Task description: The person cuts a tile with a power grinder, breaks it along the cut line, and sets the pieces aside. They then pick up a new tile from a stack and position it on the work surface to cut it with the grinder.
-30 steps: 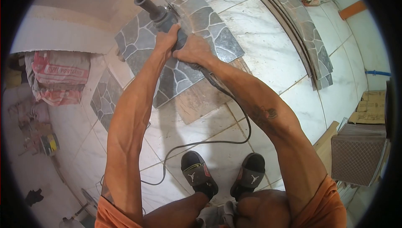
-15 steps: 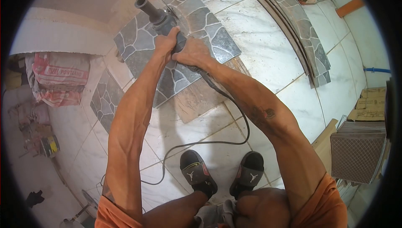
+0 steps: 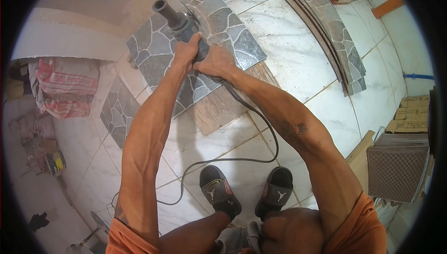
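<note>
Grip: my left hand (image 3: 187,51) and right hand (image 3: 219,61) are both clamped around the body of the corded power tool (image 3: 185,29), the right nearer the cord (image 3: 272,130). Tool sits over the stone-patterned tile (image 3: 223,25), which lies on a wooden board (image 3: 223,112) on the floor (image 3: 288,35). Step in hand, my judgement: a cutting pass, beside a dusty patch; disc contact cannot be made out. Next move calls for, I judge, steady two-handed guidance, cord kept clear.
</note>
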Tool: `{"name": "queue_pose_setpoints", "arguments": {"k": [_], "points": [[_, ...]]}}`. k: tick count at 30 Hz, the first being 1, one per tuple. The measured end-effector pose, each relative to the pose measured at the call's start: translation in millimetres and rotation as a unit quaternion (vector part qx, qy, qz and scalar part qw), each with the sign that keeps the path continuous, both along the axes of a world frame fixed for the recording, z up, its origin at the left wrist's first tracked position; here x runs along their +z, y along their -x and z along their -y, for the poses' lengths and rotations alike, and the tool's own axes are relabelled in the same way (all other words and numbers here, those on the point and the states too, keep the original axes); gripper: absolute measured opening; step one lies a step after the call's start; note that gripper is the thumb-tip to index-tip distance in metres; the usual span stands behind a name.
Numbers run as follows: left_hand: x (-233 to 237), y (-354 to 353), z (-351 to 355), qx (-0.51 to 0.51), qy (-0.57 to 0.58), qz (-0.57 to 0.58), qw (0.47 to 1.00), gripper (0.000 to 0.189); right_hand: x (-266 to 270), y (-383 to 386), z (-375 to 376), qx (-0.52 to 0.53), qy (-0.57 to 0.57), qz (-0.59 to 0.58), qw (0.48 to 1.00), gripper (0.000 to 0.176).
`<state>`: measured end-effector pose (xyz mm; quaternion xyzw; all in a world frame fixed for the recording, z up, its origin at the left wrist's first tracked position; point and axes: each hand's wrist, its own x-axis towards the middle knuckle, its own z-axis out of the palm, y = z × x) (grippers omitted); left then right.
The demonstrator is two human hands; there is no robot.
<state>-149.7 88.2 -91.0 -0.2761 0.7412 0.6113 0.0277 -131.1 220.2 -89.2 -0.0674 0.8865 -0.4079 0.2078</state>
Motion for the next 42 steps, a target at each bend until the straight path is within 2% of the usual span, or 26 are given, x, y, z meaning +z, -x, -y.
{"name": "queue_pose_setpoints", "arguments": {"k": [5,8,11,14,17,20,23,29,42], "points": [[8.4,-5.9,-7.5,0.010,-0.007,0.004,1.000,0.049,2.9,-4.3,-2.8,-0.003,-0.003,0.011,1.000,0.071],[10.6,-7.9,-6.7,-0.016,-0.011,0.035,0.999,0.060,2.6,-7.8,-3.6,-0.013,-0.007,0.011,1.000,0.074],[10.8,-12.0,-11.1,0.002,-0.016,0.015,1.000,0.048,5.9,-12.7,-6.2,-0.022,-0.008,0.013,1.000,0.077],[7.7,-16.2,-13.7,0.010,-0.018,0.009,1.000,0.047,3.2,-16.7,-7.9,-0.022,-0.004,0.004,1.000,0.078],[3.8,-19.7,-12.1,-0.023,-0.033,0.000,0.999,0.058,0.8,-19.7,-9.9,-0.020,0.000,-0.002,1.000,0.077],[1.0,-19.9,-11.5,-0.024,-0.023,0.006,0.999,0.058,0.5,-22.0,-11.2,-0.022,-0.007,-0.005,1.000,0.076],[7.7,-23.7,-19.8,0.004,-0.018,0.000,1.000,0.045,1.3,-23.5,-12.6,-0.017,-0.007,0.001,1.000,0.075],[-7.1,-24.2,-15.6,0.003,-0.001,0.016,1.000,0.046,-0.3,-30.0,-15.0,-0.025,-0.013,-0.002,1.000,0.075],[0.4,-41.8,-29.4,0.006,-0.027,0.003,1.000,0.045,-1.9,-42.2,-25.0,-0.006,-0.012,0.020,1.000,0.077]]}}
